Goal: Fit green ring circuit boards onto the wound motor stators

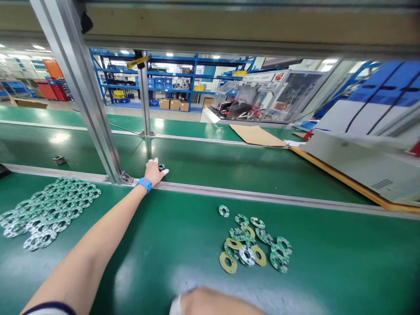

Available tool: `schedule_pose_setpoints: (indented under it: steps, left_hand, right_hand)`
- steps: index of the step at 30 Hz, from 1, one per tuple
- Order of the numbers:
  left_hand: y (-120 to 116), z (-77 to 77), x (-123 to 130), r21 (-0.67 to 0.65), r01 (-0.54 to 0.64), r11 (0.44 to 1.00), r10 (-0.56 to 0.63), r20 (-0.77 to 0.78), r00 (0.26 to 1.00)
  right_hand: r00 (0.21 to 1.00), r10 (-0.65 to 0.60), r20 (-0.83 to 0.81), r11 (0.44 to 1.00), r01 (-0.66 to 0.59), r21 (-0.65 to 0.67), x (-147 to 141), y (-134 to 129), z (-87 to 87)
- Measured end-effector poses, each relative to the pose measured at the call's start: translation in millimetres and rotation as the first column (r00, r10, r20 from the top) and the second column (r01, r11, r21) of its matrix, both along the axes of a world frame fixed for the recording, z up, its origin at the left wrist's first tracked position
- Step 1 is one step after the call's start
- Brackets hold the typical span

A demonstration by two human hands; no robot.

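Green workbench [157, 245] ran across the near side; beyond its metal rail [229, 195] lay a green strip [223, 166]. Overlapping rows of ring-shaped circuit boards [52, 210] sat left of the aluminium post [80, 87]; a looser pile of boards and tan rings [246, 256] lay to the right. Handling, as judged: on the reach over the rail, wrist best kept high, contact limited to the outer edges of the small ring-shaped piece [161, 167], lift straight up to spare the components. Left hand [152, 174], white fingertip covers on, was partly spread, thumb apart from fingers, around that piece on the strip; firm contact could not be told. Right hand [205, 302] was blurred at the lower edge near the bench; its opening and any hold could not be told.
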State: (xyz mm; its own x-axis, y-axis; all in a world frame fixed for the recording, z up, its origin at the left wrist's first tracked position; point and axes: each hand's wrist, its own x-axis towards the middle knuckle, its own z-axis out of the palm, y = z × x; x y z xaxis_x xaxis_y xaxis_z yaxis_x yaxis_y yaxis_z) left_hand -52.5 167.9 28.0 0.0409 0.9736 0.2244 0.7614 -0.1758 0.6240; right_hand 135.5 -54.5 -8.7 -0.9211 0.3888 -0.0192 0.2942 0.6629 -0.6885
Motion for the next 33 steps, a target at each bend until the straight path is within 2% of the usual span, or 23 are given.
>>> schedule_pose_setpoints:
  steps: [2,4,5,7,9,12,15,17,18,21,23,24,26,29,31,33]
  left_hand:
    - [-24,-9.8,-4,-0.01,0.041,0.999,-0.04,0.024,0.999]
    - [-60,-20.4,-7,-0.09,0.212,0.973,-0.208,0.059,0.976]
    - [-80,-24.5,-7,-0.149,0.339,0.929,-0.328,0.092,0.94]
    - [-114,-29.2,-6,-0.24,0.589,0.772,-0.553,0.203,0.808]
    - [-136,-30.0,-3,-0.261,0.69,0.675,-0.628,0.289,0.723]
    - [-149,-29.8,3,-0.25,0.684,0.685,-0.589,0.363,0.722]
    - [-149,-31.2,7,-0.243,0.597,0.764,-0.525,0.303,0.795]
    - [-148,-31.3,6,-0.236,0.53,0.815,-0.513,0.134,0.848]
    - [-148,-30.7,5,-0.228,0.52,0.823,-0.524,0.045,0.85]
    - [-149,-26.8,2,-0.203,0.591,0.78,-0.613,-0.066,0.787]
    - [-149,-25.0,1,-0.182,0.646,0.741,-0.665,-0.06,0.745]
    - [-149,-24.9,1,-0.175,0.663,0.728,-0.68,-0.061,0.73]
    - [-148,-26.1,1,-0.164,0.681,0.714,-0.697,-0.073,0.713]
    - [-143,-28.3,-1,-0.149,0.692,0.706,-0.707,-0.085,0.702]
    - [-138,-27.3,-4,-0.154,0.713,0.684,-0.728,-0.09,0.68]
    - [-135,-23.8,-6,-0.18,0.736,0.653,-0.756,-0.096,0.647]
  right_hand:
    - [0.987,-0.158,-0.044,0.987,0.158,0.005,8,16,11.8]
    - [0.903,-0.421,-0.085,0.905,0.424,0.027,14,31,15.3]
    - [0.839,-0.534,-0.103,0.841,0.54,0.033,15,37,13.9]
    - [0.742,-0.657,-0.133,0.746,0.665,0.02,14,44,7.2]
    - [0.696,-0.703,-0.149,0.706,0.708,-0.026,12,46,-1.0]
    - [0.65,-0.742,-0.166,0.664,0.746,-0.044,9,44,-10.5]
    - [0.601,-0.778,-0.183,0.605,0.795,0.037,11,44,-13.4]
    - [0.593,-0.782,-0.192,0.587,0.804,0.09,12,43,-10.9]
    - [0.604,-0.772,-0.198,0.596,0.796,0.103,12,42,-8.4]
    - [0.695,-0.686,-0.216,0.684,0.717,0.135,9,37,1.3]
    - [0.767,-0.599,-0.229,0.737,0.64,0.216,3,33,5.9]
    - [0.794,-0.56,-0.237,0.743,0.608,0.281,1,31,6.8]
    - [0.837,-0.489,-0.246,0.722,0.546,0.425,-3,30,5.9]
    - [0.892,-0.379,-0.247,0.661,0.448,0.602,-2,32,2.7]
    - [0.916,-0.305,-0.26,0.64,0.399,0.657,1,33,2.2]
    - [0.937,-0.241,-0.252,0.65,0.349,0.675,4,33,2.5]
